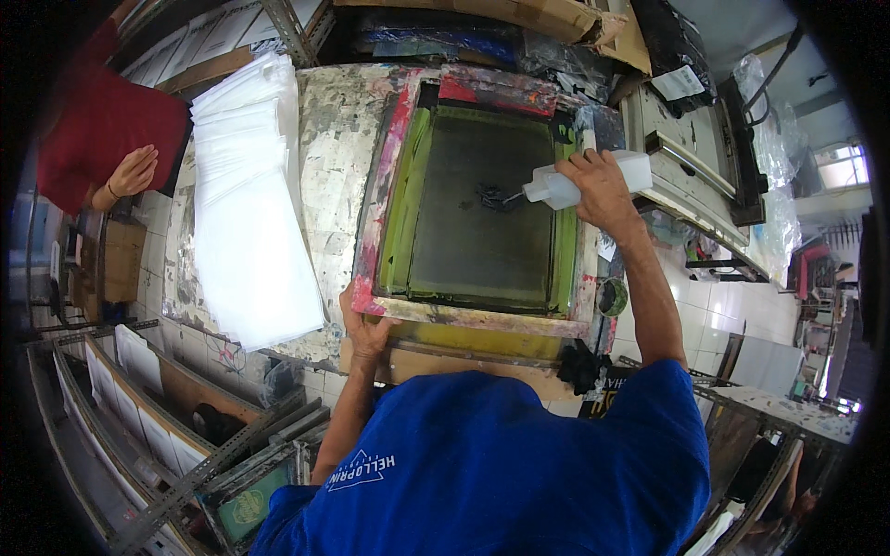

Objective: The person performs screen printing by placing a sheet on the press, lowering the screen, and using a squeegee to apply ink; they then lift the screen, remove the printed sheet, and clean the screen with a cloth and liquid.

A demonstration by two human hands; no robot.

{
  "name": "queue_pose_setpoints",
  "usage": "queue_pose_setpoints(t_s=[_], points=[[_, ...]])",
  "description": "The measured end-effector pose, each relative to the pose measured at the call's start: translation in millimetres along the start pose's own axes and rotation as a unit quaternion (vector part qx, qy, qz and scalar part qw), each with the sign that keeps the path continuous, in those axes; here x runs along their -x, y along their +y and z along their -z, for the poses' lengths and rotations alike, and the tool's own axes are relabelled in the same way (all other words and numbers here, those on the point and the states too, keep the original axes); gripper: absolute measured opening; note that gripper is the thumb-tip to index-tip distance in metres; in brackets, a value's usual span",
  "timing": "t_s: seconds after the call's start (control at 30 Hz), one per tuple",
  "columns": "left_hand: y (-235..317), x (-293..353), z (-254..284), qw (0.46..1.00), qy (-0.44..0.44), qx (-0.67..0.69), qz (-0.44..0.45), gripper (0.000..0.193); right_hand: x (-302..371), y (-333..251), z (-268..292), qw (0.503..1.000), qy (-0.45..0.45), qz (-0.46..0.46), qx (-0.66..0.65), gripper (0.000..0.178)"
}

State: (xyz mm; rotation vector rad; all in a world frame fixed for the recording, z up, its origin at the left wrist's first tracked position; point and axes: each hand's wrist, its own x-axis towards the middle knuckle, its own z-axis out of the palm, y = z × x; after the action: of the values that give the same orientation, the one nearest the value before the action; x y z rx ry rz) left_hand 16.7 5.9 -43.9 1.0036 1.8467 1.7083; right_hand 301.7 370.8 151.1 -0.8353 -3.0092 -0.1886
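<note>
My right hand [601, 190] is wrapped round a whitish, see-through plastic squeeze bottle [634, 172], tipped on its side with its mouth pointing left. A thin wet streak runs from the mouth to a dark wet patch [489, 195] on the mesh. That mesh belongs to a screen printing frame [482, 315] with a dark middle, green borders and ink-stained edges. My left hand [364, 320] grips the frame's near left corner, thumb along the near edge; its other fingers are partly hidden.
A fanned stack of white sheets [246, 222] lies left on the paint-stained table [336, 139]. Beyond it a person in a dark red shirt [116, 130] stands with one hand raised. A small round tub [612, 296] and a black crumpled cloth [582, 367] sit near the frame's near right corner.
</note>
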Motion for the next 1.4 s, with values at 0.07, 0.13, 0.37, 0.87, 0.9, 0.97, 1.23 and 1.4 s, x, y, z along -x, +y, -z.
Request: queue_pose_setpoints(t_s=[0.07, 0.13, 0.37, 0.87, 0.9, 0.97, 1.23, 1.4], points=[[-0.2, -1.4, 2.0, 1.000, -0.014, -0.018, 0.007, 0.104, -1.0, 4.0, -0.5, 1.000, 0.013, -0.005, -0.015, 0.051], [1.4, -1.7, 3.1, 0.999, -0.020, -0.031, 0.008, 0.103, -1.7, 15.3, -2.8, 0.998, 0.040, -0.023, -0.041, 0.051], [9.2, -3.8, 0.3, 0.999, -0.012, -0.046, -0.008, 0.103, -45.4, 75.5, -32.9, 0.977, 0.110, -0.182, 0.017, 0.053], [8.8, -2.9, 2.4, 0.999, -0.018, -0.029, -0.017, 0.104, -82.0, 76.0, -45.5, 0.982, 0.097, -0.161, 0.008, 0.061], [6.2, -2.7, 6.0, 0.996, -0.029, -0.075, -0.040, 0.105, -77.0, 85.1, -49.7, 0.979, 0.092, -0.184, -0.002, 0.062], [11.3, -3.9, 0.2, 0.999, -0.027, -0.019, -0.002, 0.107, -57.8, 111.1, -55.0, 0.968, 0.080, -0.238, -0.015, 0.064], [19.8, -1.5, -7.0, 0.992, -0.019, 0.111, 0.060, 0.101, -20.4, 183.8, -95.9, 0.801, 0.367, -0.431, -0.197, 0.075], [11.0, -7.3, -4.2, 0.999, -0.043, -0.010, 0.007, 0.100, 7.1, 204.3, -129.0, 0.728, 0.413, -0.494, -0.237, 0.077]])
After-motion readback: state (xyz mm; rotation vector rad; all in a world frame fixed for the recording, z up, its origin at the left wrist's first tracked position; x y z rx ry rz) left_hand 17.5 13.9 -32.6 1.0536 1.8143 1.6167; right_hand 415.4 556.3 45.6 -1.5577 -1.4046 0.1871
